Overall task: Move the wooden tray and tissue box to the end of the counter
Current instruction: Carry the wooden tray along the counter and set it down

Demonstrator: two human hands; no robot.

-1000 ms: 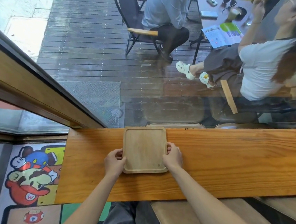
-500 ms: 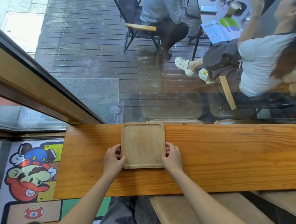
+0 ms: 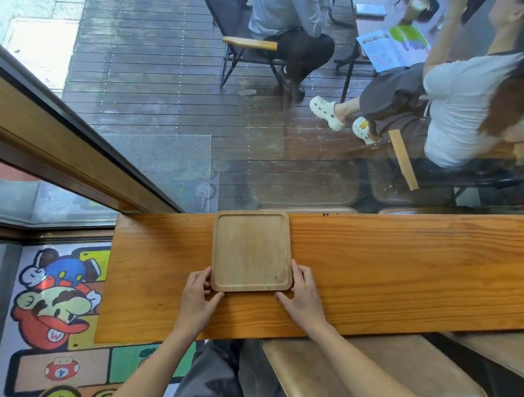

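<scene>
The square wooden tray [image 3: 250, 250] lies flat on the orange wooden counter [image 3: 410, 266], its far edge against the window glass, a short way from the counter's left end. My left hand [image 3: 196, 299] holds the tray's near left corner, fingers on the side edge and thumb at the near edge. At the near right corner my right hand [image 3: 304, 296] grips it the same way. No tissue box is in view.
The counter's left end [image 3: 115, 266] drops to a cartoon floor mat [image 3: 53, 300]. Padded stools [image 3: 355, 372] stand under the near edge. Beyond the glass, two people sit on chairs at a table on a dark deck.
The tray has slid away from me until it reaches the window. Both hands have shifted from its sides back to its near corners.
</scene>
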